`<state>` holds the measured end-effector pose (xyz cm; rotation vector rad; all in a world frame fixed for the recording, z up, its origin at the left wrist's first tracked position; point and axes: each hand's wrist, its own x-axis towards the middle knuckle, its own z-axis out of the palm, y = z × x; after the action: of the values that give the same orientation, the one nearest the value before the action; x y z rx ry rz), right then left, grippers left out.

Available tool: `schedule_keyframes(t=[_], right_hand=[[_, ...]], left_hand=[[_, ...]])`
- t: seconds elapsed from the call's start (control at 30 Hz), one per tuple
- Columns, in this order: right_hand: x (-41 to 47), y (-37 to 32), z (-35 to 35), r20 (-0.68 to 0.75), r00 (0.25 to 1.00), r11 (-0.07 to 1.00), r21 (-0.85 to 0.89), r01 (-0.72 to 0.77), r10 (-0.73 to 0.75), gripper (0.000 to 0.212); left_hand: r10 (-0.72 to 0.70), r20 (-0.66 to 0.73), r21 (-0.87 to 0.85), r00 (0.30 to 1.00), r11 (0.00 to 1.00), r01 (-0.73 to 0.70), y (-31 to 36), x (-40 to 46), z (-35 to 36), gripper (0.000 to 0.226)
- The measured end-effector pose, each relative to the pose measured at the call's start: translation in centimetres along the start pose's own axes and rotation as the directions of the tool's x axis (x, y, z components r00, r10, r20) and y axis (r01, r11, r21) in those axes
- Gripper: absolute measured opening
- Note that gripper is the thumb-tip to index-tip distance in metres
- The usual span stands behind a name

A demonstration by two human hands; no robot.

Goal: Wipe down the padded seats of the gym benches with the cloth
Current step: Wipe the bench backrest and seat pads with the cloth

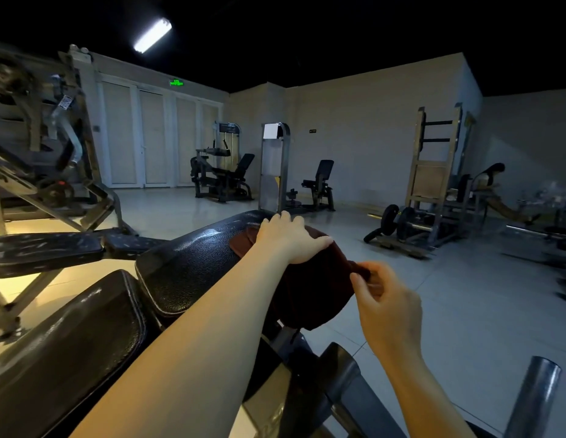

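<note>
black padded leather fills the near left of my view: the bench's lower pad (70, 336), creased and shiny, with the longer upper pad (193, 267) rising away from it across a narrow gap. beside them, low on my right, a grey metal tube (531, 396) of the frame stands up. my left forearm runs up over the bench, and my left hand (291, 241) lies palm down on the dark red cloth (310, 289), fingers spread and relaxed, pressing it onto the far right part of the upper pad. the cloth drapes over the pad's right edge. my right hand (386, 308) is just beside that edge, thumb and fingertips pinching a corner of the cloth and lifting it a little off the pad.

past the bench, to my left, another flat bench (47, 248) with a worn black pad sits under a big plate-loaded machine (51, 153). across the pale tiled floor (402, 279) stand two seated machines (224, 172), and to the right a wooden-coloured rack (433, 172) with weight plates (389, 219) at its foot. a person (493, 175) sits beyond the rack, too dim to make out. a green exit sign (176, 82) glows over white doors (149, 134), and a tube light (152, 34) shines on the dark ceiling.
</note>
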<state>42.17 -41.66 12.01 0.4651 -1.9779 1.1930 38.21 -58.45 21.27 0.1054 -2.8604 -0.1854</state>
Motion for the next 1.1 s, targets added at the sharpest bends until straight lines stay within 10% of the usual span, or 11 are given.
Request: schedule_keyframes(t=[0.4, 0.67, 1.1], right_hand=[[-3.4, -4.6, -0.9, 0.141, 0.990, 0.999, -0.031, 0.036, -0.032, 0.003], [-6.2, -11.3, 0.8, 0.070, 0.984, 0.986, 0.047, 0.163, -0.166, 0.020], [-16.1, -18.9, 3.3, 0.227, 0.967, 0.941, 0.285, -0.184, 0.120, 0.042]], left_hand=[[0.063, -0.234, 0.060, 0.970, 0.997, -0.050, -4.8, -12.4, 0.9, 0.058], [-0.032, -0.635, -0.373, 0.772, 0.888, -0.270, -7.8, -21.7, 2.3, 0.033], [-0.233, -0.436, -0.743, 0.869, 0.638, -0.201, -14.3, -32.8, 2.1, 0.048]])
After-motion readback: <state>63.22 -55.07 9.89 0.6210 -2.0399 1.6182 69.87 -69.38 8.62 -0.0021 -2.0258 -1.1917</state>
